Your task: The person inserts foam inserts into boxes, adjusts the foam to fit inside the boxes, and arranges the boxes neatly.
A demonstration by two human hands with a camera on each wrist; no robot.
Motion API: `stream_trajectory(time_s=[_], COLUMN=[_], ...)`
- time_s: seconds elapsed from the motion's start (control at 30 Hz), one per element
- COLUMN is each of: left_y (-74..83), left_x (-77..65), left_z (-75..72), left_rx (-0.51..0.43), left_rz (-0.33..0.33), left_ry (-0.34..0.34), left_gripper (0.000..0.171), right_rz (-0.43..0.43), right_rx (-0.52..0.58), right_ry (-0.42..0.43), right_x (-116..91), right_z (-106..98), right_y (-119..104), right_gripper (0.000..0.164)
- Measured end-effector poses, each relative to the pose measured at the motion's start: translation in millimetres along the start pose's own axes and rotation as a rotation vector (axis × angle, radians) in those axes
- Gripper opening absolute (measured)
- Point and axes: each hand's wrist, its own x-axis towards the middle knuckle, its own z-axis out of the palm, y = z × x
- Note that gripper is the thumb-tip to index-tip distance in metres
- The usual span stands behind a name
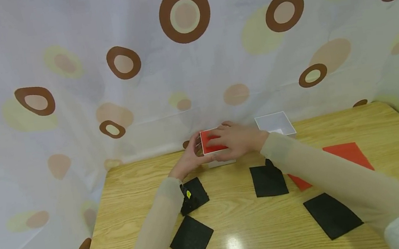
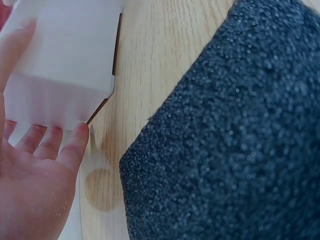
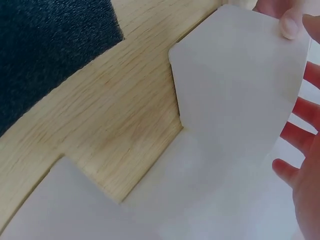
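Note:
A small white box (image 1: 222,163) stands at the table's back edge with a red square (image 1: 208,144) in its top. My left hand (image 1: 188,159) holds it at the left, thumb along the front wall and fingers on the side wall. In the left wrist view, the fingertips (image 2: 80,131) meet the lower edge of the white wall. My right hand (image 1: 238,139) lies over the top from the right, with its fingers spread on the red square. The right wrist view shows the right fingers (image 3: 302,125) beside the white box wall (image 3: 240,75).
An open white box (image 1: 275,122) stands to the right. Several black squares (image 1: 192,239) lie about the table (image 1: 242,212), one bearing a small yellow mark (image 1: 188,194). A red sheet (image 1: 349,153) lies partly under the right forearm. A patterned cloth (image 1: 156,92) hangs behind.

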Motion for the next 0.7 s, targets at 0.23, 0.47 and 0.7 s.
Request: stream_trajectory(time_s=[0.23,0.47,0.7], left_y=[1.1,1.7,1.2], left_x=[-0.8,-1.6,-1.6], left_z=[-1.2,-0.6,-1.1], left_rx=[-0.002,0.008,0.017], left_rz=[-0.001,-0.005,-0.006], left_ry=[-0.003,0.008,0.008], left_gripper=[0.098,0.096,0.098], right_rz=[0.028,0.035,0.068], right_rx=[0.007,-0.042,-0.046], right_ry=[-0.060,-0.092,-0.105], right_x=[4.3,4.8,5.0], right_z=[0.3,5.9,6.6], right_y=[-5.6,-6.2,-4.1], right_gripper=[0.054,0.055,0.055])
